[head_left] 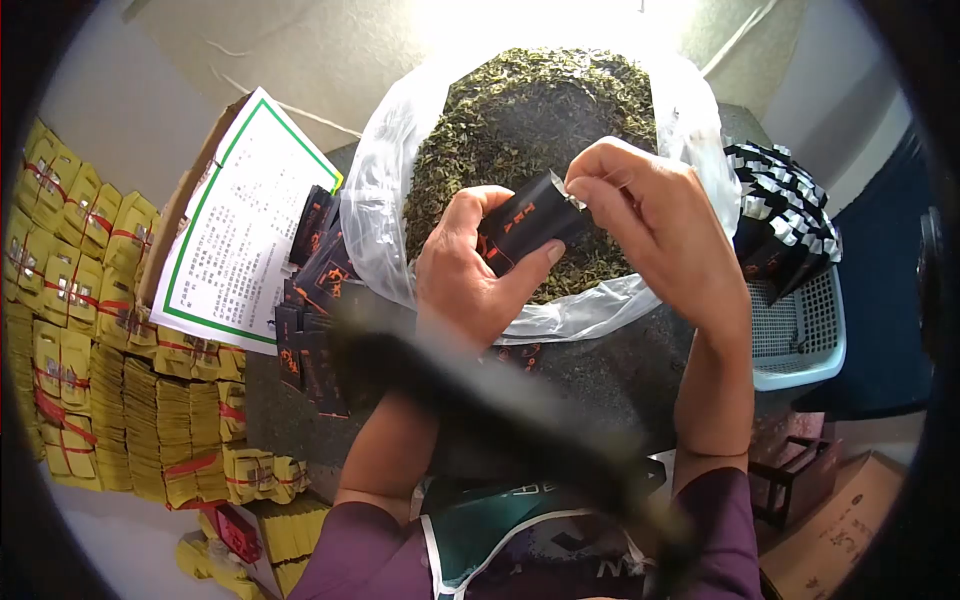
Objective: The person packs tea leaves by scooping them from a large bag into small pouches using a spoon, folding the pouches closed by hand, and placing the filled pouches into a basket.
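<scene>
Black packet [520, 225] with orange-red lettering, tilted, its silvery edge [558, 182] toward the upper right, held in both hands above the near part of a bag of dried leaves [490, 120]. Nearest the viewer, a dark blurred shape [500, 400] crosses the foreground, hiding part of the worktop [610, 375]. Beyond it, the left hand [465, 270] wraps the packet's body, fingers half curled, thumb along the near face. The right hand [665, 210] has its thumb and forefinger pinched nearly together at the silvery edge; how far the mouth is open, I cannot tell.

For good handling, a firm but light left grip would keep the packet from creasing, while the right fingers work along the edge with small, even pulls. Keeping the mouth uppermost seems wise, in case there is something loose inside.

Bare worktop lies between the person and the clear bag's near rim [570, 320], a soft plastic edge that a wrist could drag. To the left, loose black packets [320, 290] lie close beside the bag, with a green-bordered sheet [245, 225] and banded yellow bundles [130, 420] farther out. To the right, a pale blue basket [800, 375] limits the elbow's sweep. The roomiest space is over the leaves, beyond the hands.
</scene>
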Tool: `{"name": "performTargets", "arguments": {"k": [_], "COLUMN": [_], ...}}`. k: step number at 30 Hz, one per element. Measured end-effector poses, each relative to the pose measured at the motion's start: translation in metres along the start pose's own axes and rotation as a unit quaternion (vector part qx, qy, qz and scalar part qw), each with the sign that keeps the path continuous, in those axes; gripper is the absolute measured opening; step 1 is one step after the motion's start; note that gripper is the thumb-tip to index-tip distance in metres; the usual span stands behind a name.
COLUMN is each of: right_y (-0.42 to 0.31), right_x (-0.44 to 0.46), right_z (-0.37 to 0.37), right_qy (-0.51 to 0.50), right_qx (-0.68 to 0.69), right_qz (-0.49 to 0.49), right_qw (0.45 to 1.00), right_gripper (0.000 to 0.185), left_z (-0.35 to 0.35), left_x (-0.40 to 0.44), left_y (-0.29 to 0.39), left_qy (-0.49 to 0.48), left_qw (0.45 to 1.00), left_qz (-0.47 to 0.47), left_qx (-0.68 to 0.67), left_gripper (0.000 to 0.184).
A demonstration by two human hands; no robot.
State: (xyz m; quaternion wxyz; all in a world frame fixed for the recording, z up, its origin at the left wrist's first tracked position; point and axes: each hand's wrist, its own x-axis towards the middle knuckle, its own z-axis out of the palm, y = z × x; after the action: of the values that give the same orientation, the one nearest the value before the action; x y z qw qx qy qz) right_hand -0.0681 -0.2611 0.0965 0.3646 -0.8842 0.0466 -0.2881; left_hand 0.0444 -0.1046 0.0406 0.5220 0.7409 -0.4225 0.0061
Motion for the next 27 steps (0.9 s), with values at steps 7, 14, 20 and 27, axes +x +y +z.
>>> {"name": "performTargets", "arguments": {"k": [7, 14, 20, 27], "right_y": [-0.003, -0.010, 0.007, 0.041], "right_x": [-0.002, -0.007, -0.005, 0.012], "right_z": [-0.013, -0.028, -0.014, 0.030], "right_qy": [0.080, 0.170, 0.058, -0.018], "right_qx": [-0.058, -0.044, -0.248, -0.157], "right_qz": [-0.164, -0.018, 0.123, 0.140], "right_qw": [0.982, 0.984, 0.959, 0.977], "right_gripper": [0.009, 0.013, 0.023, 0.025], "left_z": [0.004, 0.012, 0.010, -0.001], "left_x": [0.007, 0.019, 0.019, 0.023], "left_y": [0.001, 0.005, -0.001, -0.006], "left_qy": [0.006, 0.035, 0.063, 0.048], "left_qw": [0.994, 0.973, 0.972, 0.978], "left_qz": [-0.029, -0.037, -0.031, -0.046], "left_qx": [-0.103, -0.223, -0.224, -0.198], "left_gripper": [0.041, 0.038, 0.037, 0.033]}}
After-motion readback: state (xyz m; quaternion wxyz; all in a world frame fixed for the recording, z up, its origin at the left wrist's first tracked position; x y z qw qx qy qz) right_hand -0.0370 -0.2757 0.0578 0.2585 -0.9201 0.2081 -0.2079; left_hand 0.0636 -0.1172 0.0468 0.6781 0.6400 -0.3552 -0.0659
